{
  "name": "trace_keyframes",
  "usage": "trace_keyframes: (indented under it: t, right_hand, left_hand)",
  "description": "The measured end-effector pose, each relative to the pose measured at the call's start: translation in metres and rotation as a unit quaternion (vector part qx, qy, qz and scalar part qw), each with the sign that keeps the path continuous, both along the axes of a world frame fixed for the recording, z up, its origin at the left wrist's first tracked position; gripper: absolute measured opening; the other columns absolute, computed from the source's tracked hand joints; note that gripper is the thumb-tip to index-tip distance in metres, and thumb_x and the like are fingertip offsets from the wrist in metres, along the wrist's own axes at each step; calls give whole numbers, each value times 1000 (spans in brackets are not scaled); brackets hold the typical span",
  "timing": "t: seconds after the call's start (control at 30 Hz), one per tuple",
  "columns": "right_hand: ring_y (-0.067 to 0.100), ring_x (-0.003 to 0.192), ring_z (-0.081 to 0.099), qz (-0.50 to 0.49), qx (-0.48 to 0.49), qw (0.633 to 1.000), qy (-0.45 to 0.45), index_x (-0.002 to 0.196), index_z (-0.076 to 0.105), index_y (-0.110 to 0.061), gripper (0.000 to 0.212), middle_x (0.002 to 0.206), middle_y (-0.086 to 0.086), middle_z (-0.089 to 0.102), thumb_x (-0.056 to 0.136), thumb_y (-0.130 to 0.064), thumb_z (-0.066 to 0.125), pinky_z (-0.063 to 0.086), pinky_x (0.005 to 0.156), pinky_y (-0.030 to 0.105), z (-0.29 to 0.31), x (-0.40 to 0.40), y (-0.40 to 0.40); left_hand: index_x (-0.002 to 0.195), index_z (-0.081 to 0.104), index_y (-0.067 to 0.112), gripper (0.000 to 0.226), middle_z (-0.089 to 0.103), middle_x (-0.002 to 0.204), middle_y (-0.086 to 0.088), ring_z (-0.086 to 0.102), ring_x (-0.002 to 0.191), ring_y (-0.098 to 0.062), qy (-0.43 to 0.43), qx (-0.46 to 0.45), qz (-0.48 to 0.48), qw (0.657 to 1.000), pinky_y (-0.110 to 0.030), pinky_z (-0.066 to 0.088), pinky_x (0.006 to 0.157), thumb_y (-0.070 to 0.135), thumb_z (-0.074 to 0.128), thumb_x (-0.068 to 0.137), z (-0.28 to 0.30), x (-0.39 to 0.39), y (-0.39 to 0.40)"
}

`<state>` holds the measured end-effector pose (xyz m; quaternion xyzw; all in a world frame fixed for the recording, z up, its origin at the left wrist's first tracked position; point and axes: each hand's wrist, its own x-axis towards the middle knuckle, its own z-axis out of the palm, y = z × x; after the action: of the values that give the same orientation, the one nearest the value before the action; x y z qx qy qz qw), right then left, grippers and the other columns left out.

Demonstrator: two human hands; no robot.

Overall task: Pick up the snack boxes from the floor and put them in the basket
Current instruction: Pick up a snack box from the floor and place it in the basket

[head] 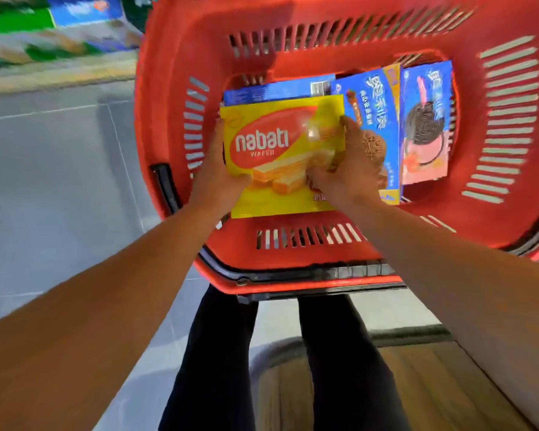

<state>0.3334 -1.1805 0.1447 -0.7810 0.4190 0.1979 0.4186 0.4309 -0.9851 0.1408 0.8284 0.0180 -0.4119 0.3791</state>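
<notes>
A red plastic basket [293, 35] fills the upper right of the head view. Inside it I hold a yellow Nabati wafer box [274, 132] with both hands. My left hand [213, 174] grips its left edge and my right hand [349, 169] grips its lower right part. A blue cookie box [377, 119] and a blue-and-pink cookie box [427, 126] lie in the basket to the right. Another blue box [274, 90] shows behind the yellow one.
Grey tiled floor [53, 169] spreads to the left. Blurred coloured boxes [84, 9] lie at the top left. My dark-trousered legs [218, 353] stand below the basket, beside a wooden surface [433, 387] at the lower right.
</notes>
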Motion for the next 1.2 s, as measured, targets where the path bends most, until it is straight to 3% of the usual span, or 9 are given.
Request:
trace_keyframes:
  t: [0.1,0.27,0.5,0.6,0.73,0.8,0.97,1.1,1.2]
  right_hand:
    - [28,119,55,17,-6,1000,-7,153,17,-23,93,136,9,53,72,-27,64,46,99,37,-28,17,8]
    - [30,118,52,52,-13,999,7,149,27,-19,81,139,12,44,75,-27,59,47,96,42,-28,29,18]
    - [35,137,37,159,-41,985,49,149,27,-17,81,159,8,23,80,-31,68,31,108,42,95,-9,31]
    - [37,136,36,169,-59,983,41,150,28,-19,86,157,10,26,75,-36,65,36,109,43,176,-22,47]
    - [35,136,40,170,-81,982,6,150,32,-15,93,151,15,37,68,-48,57,38,109,45,268,-33,68]
    - [34,135,42,175,-111,978,-23,148,36,-11,95,146,16,44,65,-58,49,38,109,45,308,-42,77]
    - [38,128,47,207,-207,953,-81,141,46,-10,86,139,16,51,70,-55,62,41,104,49,363,-76,98]
    - [42,129,44,280,-261,917,-109,142,44,-8,91,142,19,48,68,-62,49,39,104,53,394,-116,121]
    - [40,134,40,304,-288,903,-97,145,38,-13,98,147,16,43,65,-68,43,37,105,53,410,-143,140]
  left_hand:
    - [148,24,24,94,44,139,9,48,117,-5,-39,37,16,998,-4,35,92,7,73,70,-31,7,-11]
    - [147,28,29,96,56,134,6,58,115,-16,-47,86,-20,995,-32,48,96,28,79,65,-42,12,-6]
    - [135,47,32,63,64,124,9,61,111,-13,-58,62,-141,986,-33,50,96,33,67,75,78,22,5]
    - [136,46,35,68,65,123,11,61,113,-11,-64,30,-199,978,-37,50,97,43,64,71,151,20,19]
    - [141,41,28,79,62,129,-4,60,115,-27,-107,36,-274,955,-41,50,94,63,53,71,252,5,36]
    - [139,45,24,75,62,129,-5,59,115,-28,-124,23,-279,952,-37,49,93,60,56,74,301,-9,42]
    - [145,39,11,73,43,147,-16,41,135,-28,-195,5,-291,937,-28,32,106,29,72,83,369,-46,68]
    - [148,34,18,87,34,153,-11,31,141,-28,-245,19,-299,922,-38,27,116,57,61,76,405,-77,104]
    - [149,33,21,89,35,153,-6,34,140,-26,-282,21,-282,917,-37,30,115,61,57,73,429,-108,132]
